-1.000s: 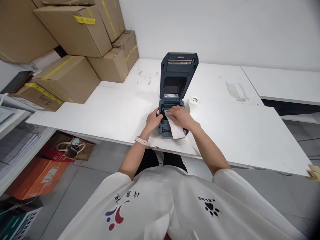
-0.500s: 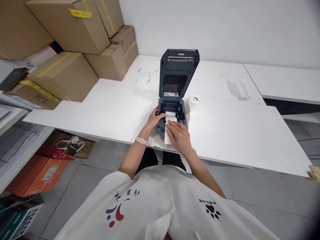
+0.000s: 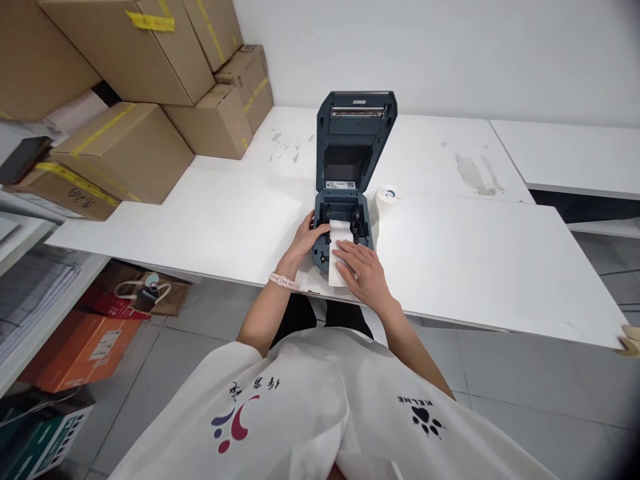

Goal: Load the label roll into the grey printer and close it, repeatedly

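A dark grey label printer (image 3: 350,167) stands on the white table (image 3: 475,253) with its lid swung up. A strip of white label paper (image 3: 338,240) runs out of its bay toward me. My right hand (image 3: 361,268) lies flat on the strip's near end, fingers stretched out. My left hand (image 3: 306,239) rests against the printer's left side, thumb at the paper guide, fingers curled around the housing. A pale watch is on my left wrist.
A small white label roll (image 3: 387,197) sits just right of the printer. Stacked cardboard boxes (image 3: 125,147) fill the table's back left. Shelves, an orange box (image 3: 75,347) and a bag stand on the floor at left. A second white table (image 3: 575,160) adjoins at right.
My right hand slid from the printer's bay toward me, drawing the paper strip straight out, and now lies flat on it. My left hand stayed at the printer's left side.
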Tool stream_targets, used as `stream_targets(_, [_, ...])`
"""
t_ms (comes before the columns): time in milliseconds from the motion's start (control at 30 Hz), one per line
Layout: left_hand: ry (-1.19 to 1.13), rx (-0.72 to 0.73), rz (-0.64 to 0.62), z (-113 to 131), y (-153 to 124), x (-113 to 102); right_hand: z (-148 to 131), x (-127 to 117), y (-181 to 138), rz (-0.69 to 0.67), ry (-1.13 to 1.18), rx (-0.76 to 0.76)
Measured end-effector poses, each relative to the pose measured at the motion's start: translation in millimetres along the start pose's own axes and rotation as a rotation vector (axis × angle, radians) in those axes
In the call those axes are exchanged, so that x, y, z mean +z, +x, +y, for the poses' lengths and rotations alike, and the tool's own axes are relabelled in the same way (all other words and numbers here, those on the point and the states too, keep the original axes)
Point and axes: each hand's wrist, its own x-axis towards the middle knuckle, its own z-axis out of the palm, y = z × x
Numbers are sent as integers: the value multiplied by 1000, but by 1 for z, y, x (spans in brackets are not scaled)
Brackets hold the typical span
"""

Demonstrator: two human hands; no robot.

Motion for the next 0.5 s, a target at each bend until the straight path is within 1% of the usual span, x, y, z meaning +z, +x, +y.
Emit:
stream_targets(100, [-25,-20,-2,3,-8,1,0,-3,-7,14,104,23])
stream_targets(200, [-49,-21,-15,1,-29,4,5,-18,-9,18,338,113])
stream_targets(267, [-57,-33,-59,-2,-46,5,16,-36,5,125,448,193])
stream_targets(333, [-36,-63,-98,-7,-62,5,33,-57,37,303,432,229])
stream_targets(367, [-21,-75,-109,-8,-67,5,44,-67,61,341,404,221])
stream_targets(433, [-1,-78,-124,-11,-73,5,64,-84,116,346,404,206])
stream_targets(500, [-3,-71,-144,-12,-75,4,80,-93,173,290,462,238])
